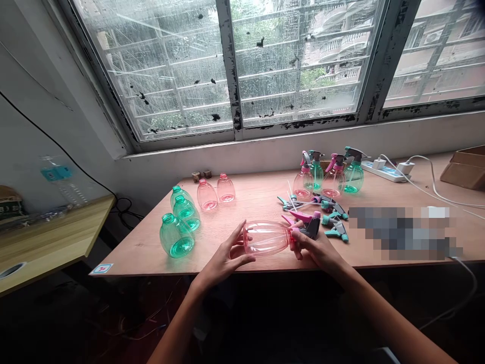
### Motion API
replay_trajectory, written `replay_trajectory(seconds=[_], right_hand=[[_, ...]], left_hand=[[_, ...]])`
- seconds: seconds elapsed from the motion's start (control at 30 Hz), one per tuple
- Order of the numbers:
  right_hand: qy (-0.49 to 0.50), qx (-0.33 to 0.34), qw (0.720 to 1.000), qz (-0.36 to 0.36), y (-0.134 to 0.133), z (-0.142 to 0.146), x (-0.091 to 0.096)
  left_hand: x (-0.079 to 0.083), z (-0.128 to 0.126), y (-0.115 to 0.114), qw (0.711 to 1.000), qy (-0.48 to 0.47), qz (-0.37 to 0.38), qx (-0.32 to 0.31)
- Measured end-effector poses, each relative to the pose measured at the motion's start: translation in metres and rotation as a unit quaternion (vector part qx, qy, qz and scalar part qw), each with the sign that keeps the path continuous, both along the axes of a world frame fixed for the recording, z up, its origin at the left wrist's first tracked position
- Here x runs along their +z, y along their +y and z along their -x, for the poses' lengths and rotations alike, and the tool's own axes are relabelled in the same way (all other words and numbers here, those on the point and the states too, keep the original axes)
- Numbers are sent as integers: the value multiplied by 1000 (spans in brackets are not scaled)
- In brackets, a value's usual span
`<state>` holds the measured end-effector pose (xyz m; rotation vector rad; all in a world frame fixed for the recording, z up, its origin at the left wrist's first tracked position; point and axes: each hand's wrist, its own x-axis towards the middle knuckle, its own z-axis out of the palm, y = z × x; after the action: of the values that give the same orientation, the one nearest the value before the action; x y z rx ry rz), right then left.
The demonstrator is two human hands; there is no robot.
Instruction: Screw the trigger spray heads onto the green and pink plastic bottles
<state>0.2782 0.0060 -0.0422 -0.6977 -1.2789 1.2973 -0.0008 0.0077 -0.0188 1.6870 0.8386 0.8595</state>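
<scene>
A clear pink spray bottle (266, 237) lies sideways in the air between my hands, its base to the left. My left hand (232, 255) is curled around the base end, thumb below and fingers above. My right hand (312, 246) grips the neck, where a pink and dark grey trigger head (309, 225) sits on the bottle. Just behind my right hand, loose grey and teal trigger heads (336, 226) lie on the table. Whether the head is screwed fully tight cannot be seen.
Several green bottles (177, 237) and two pink bottles (207, 195) without heads stand at the left. Assembled spray bottles (353, 174) stand at the back right, near a white power strip (390, 172) with cables. A cardboard box (464, 169) sits far right. The table (140, 260) ends close to my forearms.
</scene>
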Motion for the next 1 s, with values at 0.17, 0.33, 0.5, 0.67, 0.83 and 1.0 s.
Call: replay_trajectory(seconds=[0.17,0.33,0.5,0.67,0.83,1.0], right_hand=[[-22,1,1000,4,3,-2,-5],[-64,-20,996,55,6,-2,-7],[-58,-15,996,67,5,-2,-7],[-23,5,999,43,3,-2,-6],[-15,-1,999,45,2,-1,-7],[-17,-17,994,104,3,-1,-11]], left_hand=[[-2,0,1,1000,-5,-22,7],[-5,0,2,999,6,-49,8],[-4,1,2,999,1,-38,-5],[2,0,5,1000,-12,-14,-11],[5,-1,3,1000,0,-14,-27],[-1,2,2,1000,-6,-8,-10]])
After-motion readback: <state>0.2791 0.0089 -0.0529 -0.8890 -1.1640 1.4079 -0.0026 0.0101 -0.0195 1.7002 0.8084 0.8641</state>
